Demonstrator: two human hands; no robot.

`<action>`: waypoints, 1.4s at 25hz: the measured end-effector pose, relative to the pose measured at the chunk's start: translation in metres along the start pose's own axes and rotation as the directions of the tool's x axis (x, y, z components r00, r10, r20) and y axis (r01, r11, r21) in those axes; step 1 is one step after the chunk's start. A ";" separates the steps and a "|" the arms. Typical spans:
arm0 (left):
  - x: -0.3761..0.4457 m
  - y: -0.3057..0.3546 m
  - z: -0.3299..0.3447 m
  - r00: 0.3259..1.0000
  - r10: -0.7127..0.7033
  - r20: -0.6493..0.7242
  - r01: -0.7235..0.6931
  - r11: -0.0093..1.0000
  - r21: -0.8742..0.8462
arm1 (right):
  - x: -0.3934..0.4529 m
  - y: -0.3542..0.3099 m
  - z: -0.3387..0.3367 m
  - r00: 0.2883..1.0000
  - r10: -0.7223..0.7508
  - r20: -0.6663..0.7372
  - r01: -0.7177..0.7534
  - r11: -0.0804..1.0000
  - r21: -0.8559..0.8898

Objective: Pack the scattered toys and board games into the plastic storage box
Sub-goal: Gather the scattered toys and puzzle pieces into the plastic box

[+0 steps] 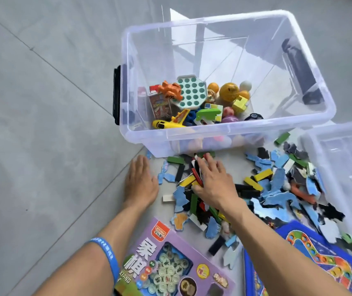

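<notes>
Two hands — perhaps flat — near box

Both bare forearms are stretched forward. The left hand is laid flat, fingers straight and together. The right hand is spread palm-down, fingers extended.

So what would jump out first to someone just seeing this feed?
The clear storage box, with bright toys heaped in its near corner. Then the jumble of blue puzzle pieces and coloured blocks on the floor before it, the right hand pressed on them and the left hand flat alongside.
</notes>
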State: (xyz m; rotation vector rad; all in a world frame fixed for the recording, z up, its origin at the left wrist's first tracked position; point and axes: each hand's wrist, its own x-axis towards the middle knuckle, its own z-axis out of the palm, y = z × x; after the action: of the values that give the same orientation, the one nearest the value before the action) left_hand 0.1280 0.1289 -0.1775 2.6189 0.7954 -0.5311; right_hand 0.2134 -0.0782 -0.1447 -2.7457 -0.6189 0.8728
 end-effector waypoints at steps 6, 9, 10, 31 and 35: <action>-0.080 0.031 0.027 0.984 0.096 -0.154 -0.098 0.995 -0.009 | -0.060 0.015 0.026 0.985 -0.060 -0.161 0.068 0.997 0.042; -0.065 0.043 0.008 0.975 0.065 -0.215 -0.095 0.987 -0.133 | -0.077 0.028 0.023 0.984 -0.021 -0.178 0.044 0.991 0.126; -0.054 0.046 0.000 0.970 0.109 -0.217 -0.137 0.983 -0.120 | -0.080 0.032 0.022 0.979 -0.006 -0.202 0.037 0.989 0.145; -0.054 0.135 -0.008 1.000 0.021 0.021 -0.007 0.857 -0.515 | -0.020 0.038 0.013 0.933 0.060 -0.356 -0.069 0.998 -0.011; -0.052 0.132 -0.001 0.910 0.383 0.157 -0.383 0.923 -0.027 | -0.046 0.066 -0.025 0.921 0.384 -0.067 -0.092 0.380 0.920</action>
State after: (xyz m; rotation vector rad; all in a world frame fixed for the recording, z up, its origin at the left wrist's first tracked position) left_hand 0.1651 0.0024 -0.1247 2.5994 0.2169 -0.6140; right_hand 0.2162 -0.1588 -0.1209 -1.8309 0.3176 0.5694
